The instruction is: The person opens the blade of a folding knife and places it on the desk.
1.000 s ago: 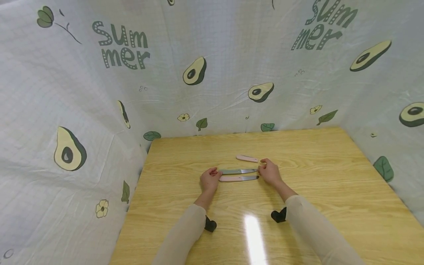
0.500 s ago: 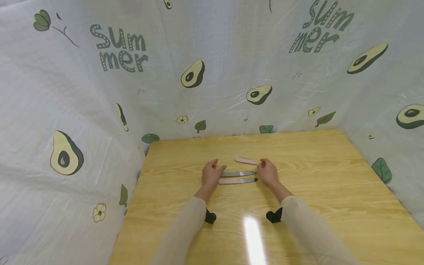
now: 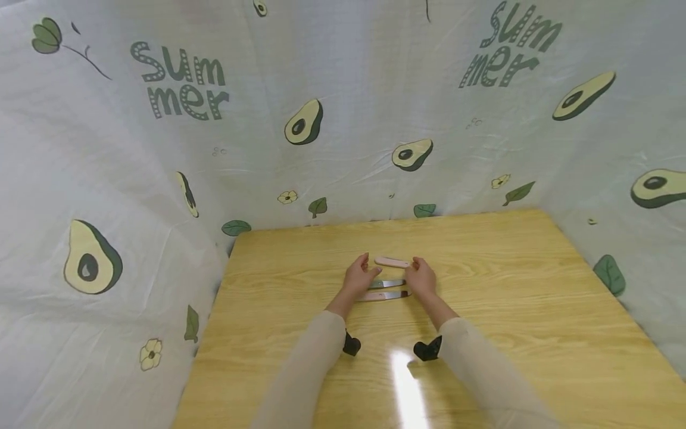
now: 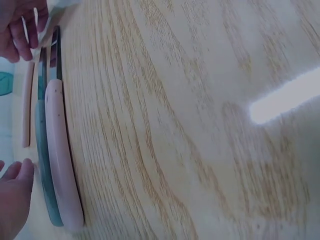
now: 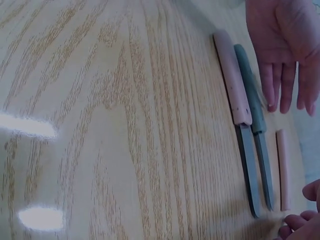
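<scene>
Head view: three pieces lay roughly parallel near the middle of the frame on the wood-grained tabletop (image 3: pixel 514 310). Uppermost was a short pink piece (image 3: pixel 392 262); below it a green-handled knife (image 3: pixel 388 284), then a pink-handled knife (image 3: pixel 382 296), both blades pointing right. The left hand (image 3: pixel 359 277) was at the pieces' left side, its grip loose, thumb apart from the fingers, holding nothing. The right hand (image 3: pixel 421 279) was at the short pink piece's right end, its grip loosely bent and narrow, seemingly unloaded; contact could not be told. Printed cloth (image 3: pixel 354 65) filled the upper frame.
</scene>
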A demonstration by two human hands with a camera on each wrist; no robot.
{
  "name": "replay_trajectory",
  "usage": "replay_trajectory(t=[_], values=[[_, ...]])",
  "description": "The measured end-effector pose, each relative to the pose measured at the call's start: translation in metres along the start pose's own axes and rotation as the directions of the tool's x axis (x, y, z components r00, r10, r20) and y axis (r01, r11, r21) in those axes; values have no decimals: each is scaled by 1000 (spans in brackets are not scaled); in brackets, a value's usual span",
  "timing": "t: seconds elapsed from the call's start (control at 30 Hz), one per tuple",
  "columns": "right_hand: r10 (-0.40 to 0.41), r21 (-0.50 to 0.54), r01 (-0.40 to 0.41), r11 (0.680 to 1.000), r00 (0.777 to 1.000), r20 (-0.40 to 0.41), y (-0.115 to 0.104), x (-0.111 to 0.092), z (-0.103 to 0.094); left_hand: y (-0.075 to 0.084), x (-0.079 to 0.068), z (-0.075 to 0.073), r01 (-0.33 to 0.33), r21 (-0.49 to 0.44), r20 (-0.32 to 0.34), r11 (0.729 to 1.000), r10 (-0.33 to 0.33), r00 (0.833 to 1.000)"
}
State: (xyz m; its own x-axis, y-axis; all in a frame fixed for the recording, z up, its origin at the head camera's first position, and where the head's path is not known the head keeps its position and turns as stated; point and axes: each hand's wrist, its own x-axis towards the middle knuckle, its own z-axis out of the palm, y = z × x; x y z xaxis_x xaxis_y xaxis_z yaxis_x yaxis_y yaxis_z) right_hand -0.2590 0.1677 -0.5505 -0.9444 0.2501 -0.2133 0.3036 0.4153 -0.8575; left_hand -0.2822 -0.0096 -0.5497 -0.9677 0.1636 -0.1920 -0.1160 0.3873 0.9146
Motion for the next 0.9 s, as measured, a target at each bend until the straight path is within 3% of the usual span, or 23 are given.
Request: replay_trajectory(t=[0.1, 0.57, 0.73, 0.9], values=[[-8, -3, 8, 1000, 1000, 0, 0, -2, 2, 2, 0, 4, 30, 12, 19, 999, -30, 999], [-37, -39, 36, 999, 999, -38, 1, -3, 10, 1, 5, 16, 38, 33, 55, 999, -39, 998], [-23, 30, 25, 999, 998, -59, -2, -6, 9, 4, 4, 16, 14, 29, 32, 999, -15, 999], [-23, 108, 36, 993, 993, -117, -4, -8, 11, 6, 2, 15, 5, -21, -52, 1000, -6, 999]])
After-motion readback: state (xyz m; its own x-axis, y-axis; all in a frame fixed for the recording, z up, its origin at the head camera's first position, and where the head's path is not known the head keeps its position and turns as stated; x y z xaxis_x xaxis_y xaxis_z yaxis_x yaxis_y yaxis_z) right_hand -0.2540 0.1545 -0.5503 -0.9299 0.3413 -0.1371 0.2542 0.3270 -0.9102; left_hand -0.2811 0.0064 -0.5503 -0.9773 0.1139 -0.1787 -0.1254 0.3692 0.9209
